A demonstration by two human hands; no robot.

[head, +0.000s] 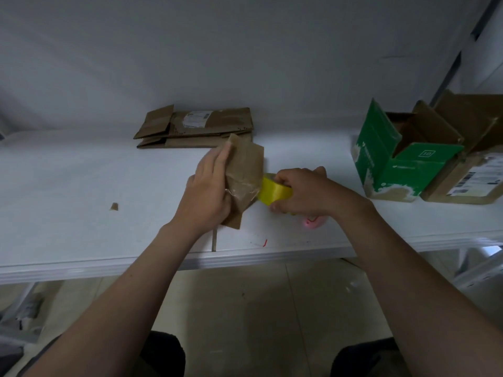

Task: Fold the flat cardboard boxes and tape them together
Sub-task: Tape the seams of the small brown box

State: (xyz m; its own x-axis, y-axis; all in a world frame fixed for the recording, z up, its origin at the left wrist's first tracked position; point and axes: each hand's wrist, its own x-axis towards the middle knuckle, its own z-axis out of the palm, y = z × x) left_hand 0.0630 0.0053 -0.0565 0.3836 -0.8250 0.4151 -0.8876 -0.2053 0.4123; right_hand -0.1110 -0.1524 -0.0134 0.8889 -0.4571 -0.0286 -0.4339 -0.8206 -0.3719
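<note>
Left hand holds small box — right hand grips tape roll against it.

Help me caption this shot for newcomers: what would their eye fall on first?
The bright yellow tape roll at the centre of the white table, gripped by the right hand and set against a small brown cardboard box that the left hand holds. Next comes the green carton, open-topped, at the table's right end, then the flat cardboard stack at the back by the wall.
</note>
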